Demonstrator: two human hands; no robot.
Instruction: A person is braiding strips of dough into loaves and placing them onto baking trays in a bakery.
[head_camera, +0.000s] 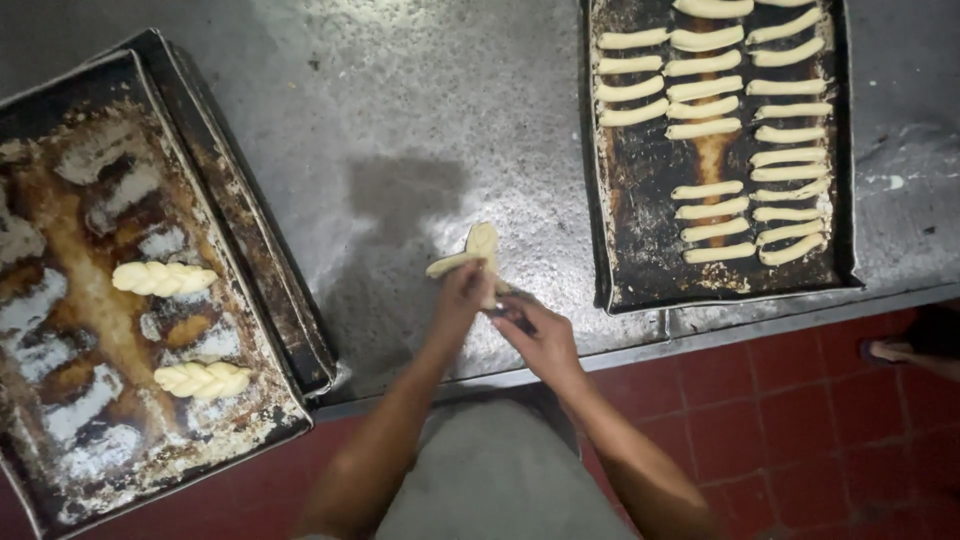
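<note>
My left hand and my right hand meet over the near edge of the steel table, both working one piece of dough. My left hand is closed on the near end of that dough, fingers pinched around it, and two pale strands stick out beyond my fingertips, crossing each other and pointing toward the far side. My right hand sits just beside the left, touching it, its fingers curled in toward the same near end; I cannot tell how much of the dough it grips. To the left lies a worn, floury baking tray, stacked on another tray, and on it rest two finished braids, a far braid and a near braid, well apart from each other. To the right, farther back, a dark tray carries rows of plain dough sticks laid side by side. Beyond the table's near edge is red tiled floor, where someone's sandalled foot shows at the right edge.
</note>
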